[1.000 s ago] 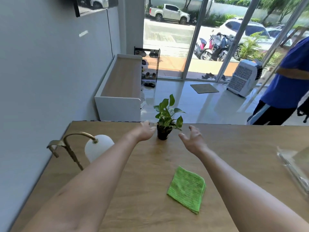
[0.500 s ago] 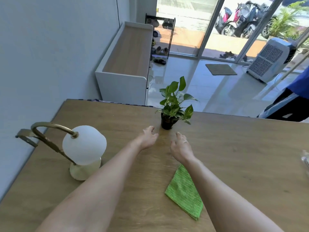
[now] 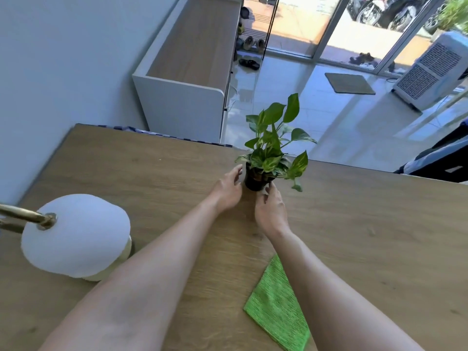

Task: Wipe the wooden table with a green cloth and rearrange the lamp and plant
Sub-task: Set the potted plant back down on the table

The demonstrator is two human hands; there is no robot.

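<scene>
A small green plant (image 3: 274,145) in a black pot (image 3: 254,182) stands near the far edge of the wooden table (image 3: 367,236). My left hand (image 3: 226,190) is at the pot's left side and my right hand (image 3: 272,211) at its near right side, both with fingers apart and fingertips at or just touching the pot. A folded green cloth (image 3: 277,310) lies on the table near me, partly under my right forearm. A lamp with a white round shade (image 3: 73,234) and a brass arm (image 3: 22,214) stands at the left.
Beyond the table's far edge are a white cabinet with a wooden top (image 3: 192,54), a shoe rack (image 3: 250,41), a tiled floor with a mat (image 3: 349,83), and a white air cooler (image 3: 435,72). A person in dark clothes (image 3: 443,158) stands at the far right. A wall (image 3: 63,59) runs along the left.
Both hands have moved forward to the plant pot and now flank it. The camera has tilted down and closer to the table.
</scene>
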